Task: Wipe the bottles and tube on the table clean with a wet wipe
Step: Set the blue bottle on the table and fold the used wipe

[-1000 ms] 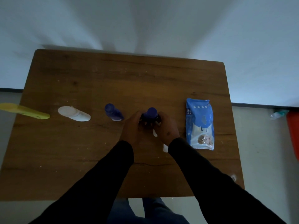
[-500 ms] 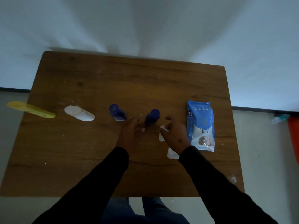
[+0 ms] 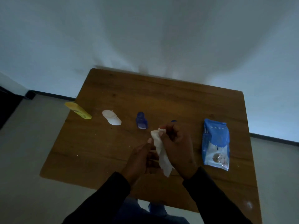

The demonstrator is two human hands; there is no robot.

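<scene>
Since the crumpled white wet wipe (image 3: 159, 147) is limp and light (probably slippery too), the right hand (image 3: 177, 147) pinches it shut near the top, while the left hand (image 3: 142, 156), at its 9 o'clock, curls loosely around the hanging tail, above the brown wooden table (image 3: 161, 97).

Table (image 3: 113, 151) brown, wood-grained. Far left, tube (image 3: 78, 110) yellow; next right, bottle (image 3: 111, 117) white, then bottle (image 3: 141, 120) blue. Wipe (image 3: 161, 149) white. Right, wipes pack (image 3: 216, 144) blue with white lower panel. Sleeves (image 3: 103, 199) black.
</scene>
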